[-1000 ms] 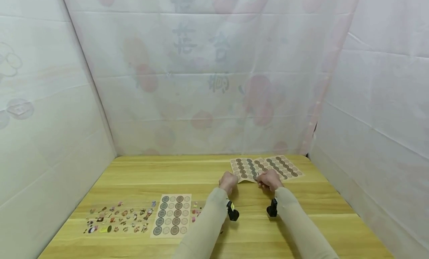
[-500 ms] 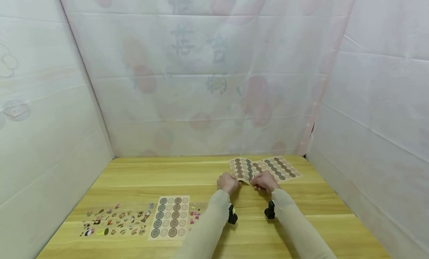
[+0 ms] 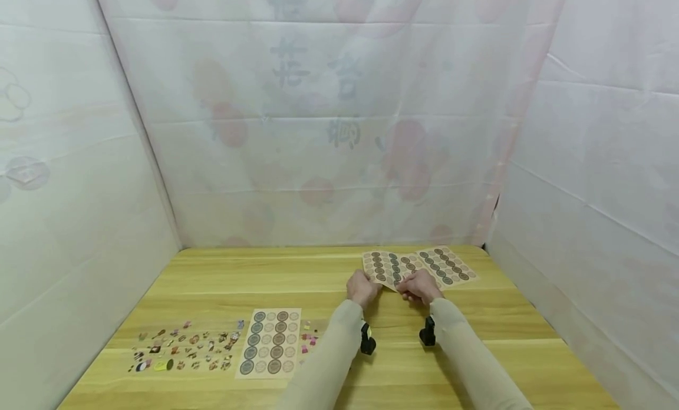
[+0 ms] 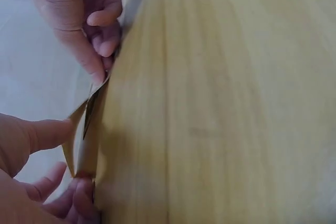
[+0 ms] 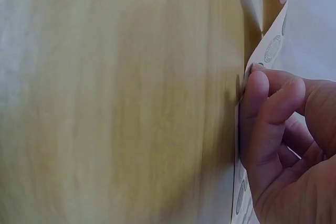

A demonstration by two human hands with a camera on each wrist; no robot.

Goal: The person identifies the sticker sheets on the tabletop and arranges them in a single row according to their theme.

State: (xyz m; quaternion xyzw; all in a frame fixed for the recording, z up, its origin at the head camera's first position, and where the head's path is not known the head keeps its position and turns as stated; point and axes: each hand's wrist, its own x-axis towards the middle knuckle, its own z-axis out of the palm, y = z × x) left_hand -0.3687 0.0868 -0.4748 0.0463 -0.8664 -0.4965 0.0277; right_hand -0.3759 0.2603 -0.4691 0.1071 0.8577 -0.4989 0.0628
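A sheet of round stickers (image 3: 383, 267) lies near the back right of the table, its front edge lifted off the wood. My left hand (image 3: 363, 288) holds the front left corner; the left wrist view shows its thumb (image 4: 50, 133) against the bent-up paper and the other fingers lower down. Close by on the right, my right hand (image 3: 421, 287) pinches the same front edge between thumb and forefinger, as the right wrist view shows with the printed circles (image 5: 273, 49). Another sticker sheet (image 3: 448, 264) lies flat to the right, partly beside and behind the right hand.
A third sticker sheet (image 3: 269, 343) lies at the front left, beside a clear sheet of small colourful stickers (image 3: 185, 348). More small pink stickers (image 3: 309, 340) show by the left sleeve. Fabric walls (image 3: 339, 162) enclose the wooden table (image 3: 254, 274).
My right hand has shifted slightly left along the front edge of the sheet. That edge has curled up between the hands, then flattened somewhat. My left hand stays at the corner.
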